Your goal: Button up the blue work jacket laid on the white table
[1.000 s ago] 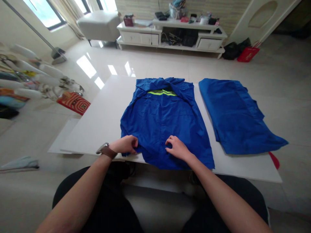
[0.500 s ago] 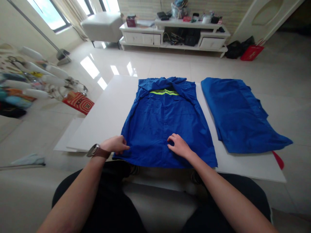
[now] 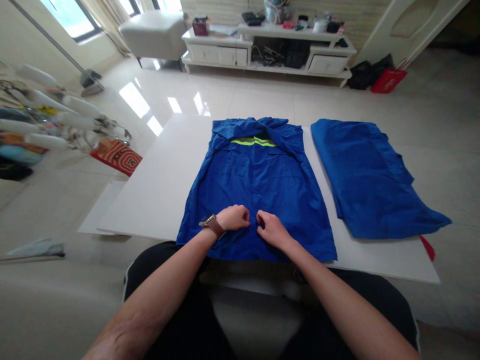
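Note:
A blue work shirt (image 3: 225,185) lies front up on the white board, its hem towards me. Buttons run down its middle, and its upper part is folded over below a yellow-green and grey reflective stripe (image 3: 254,142). My left hand (image 3: 233,218), with a watch on the wrist, rests over the lower front, fingers curled inward. Just across the button line, my right hand (image 3: 273,229) has its fingers bent towards the thumb. A small gap separates the hands. Whether either pinches cloth is hidden. Another folded blue garment (image 3: 367,175) lies to the right.
The white board (image 3: 150,185) extends left of the shirt. Beyond it stand a white TV cabinet (image 3: 217,54) and a pale stool (image 3: 153,35). A red patterned bag (image 3: 118,157) and a rack with white rollers are at left; a red bag (image 3: 390,80) sits far right.
My left hand has moved right, from the shirt's lower left edge to the button line beside my right hand. My right hand has curled a little more, staying nearly in place.

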Tool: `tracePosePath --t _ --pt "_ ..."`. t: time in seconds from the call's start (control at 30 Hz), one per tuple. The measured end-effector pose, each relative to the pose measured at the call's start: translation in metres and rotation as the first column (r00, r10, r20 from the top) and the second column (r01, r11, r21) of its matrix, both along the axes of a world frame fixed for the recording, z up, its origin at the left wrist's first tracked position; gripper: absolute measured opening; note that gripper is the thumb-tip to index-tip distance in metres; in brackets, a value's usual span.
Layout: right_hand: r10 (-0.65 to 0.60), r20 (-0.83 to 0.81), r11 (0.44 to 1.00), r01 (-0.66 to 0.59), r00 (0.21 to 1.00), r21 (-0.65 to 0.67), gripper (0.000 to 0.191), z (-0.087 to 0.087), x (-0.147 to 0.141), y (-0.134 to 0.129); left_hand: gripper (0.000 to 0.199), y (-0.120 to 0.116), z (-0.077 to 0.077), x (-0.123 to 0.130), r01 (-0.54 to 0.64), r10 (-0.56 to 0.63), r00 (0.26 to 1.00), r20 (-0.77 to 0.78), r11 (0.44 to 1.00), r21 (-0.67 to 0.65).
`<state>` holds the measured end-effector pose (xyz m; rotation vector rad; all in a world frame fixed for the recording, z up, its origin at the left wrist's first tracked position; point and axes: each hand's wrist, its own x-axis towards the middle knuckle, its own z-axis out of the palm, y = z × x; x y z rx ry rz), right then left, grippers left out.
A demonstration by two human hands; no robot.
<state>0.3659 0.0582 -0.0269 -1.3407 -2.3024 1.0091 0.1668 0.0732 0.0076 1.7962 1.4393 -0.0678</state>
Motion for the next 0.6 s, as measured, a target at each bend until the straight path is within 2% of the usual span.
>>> tracePosePath --t 0.07,0.13,0.2,0.27,0.47,0.6 --pt "-0.088 -0.11 0.994 0.08 0.99 -0.071 0.022 -0.001 0.001 0.002 0.011 0.001 -0.002 0.003 0.006 -0.004 0.998 -0.062 1.0 0.018" --pt "-0.178 -0.222 0.977 0.145 0.959 -0.155 0.023 -0.002 0.002 0.005 0.021 -0.001 -0.004 0.008 -0.01 0.014 0.998 -0.057 0.997 0.079" --pt "-0.239 -0.301 0.958 0.175 0.923 -0.225 0.023 -0.002 0.003 0.006 0.034 -0.005 -0.005 0.014 -0.033 0.036 0.999 -0.019 0.989 0.142" --pt "-0.26 -0.346 0.948 0.171 0.901 -0.267 0.021 -0.002 0.003 0.007 0.039 -0.009 -0.005 0.02 -0.058 0.059 0.998 0.004 0.976 0.208" --pt "-0.292 -0.358 0.931 0.177 0.887 -0.32 0.019 0.001 0.003 0.008 0.017 -0.008 -0.008 0.029 -0.037 0.031 0.999 0.023 0.951 0.308" --pt "-0.293 -0.293 0.939 0.216 0.91 -0.268 0.019 0.004 0.003 0.007 0.018 -0.006 -0.007 0.03 -0.034 0.041 0.999 -0.016 0.943 0.33"
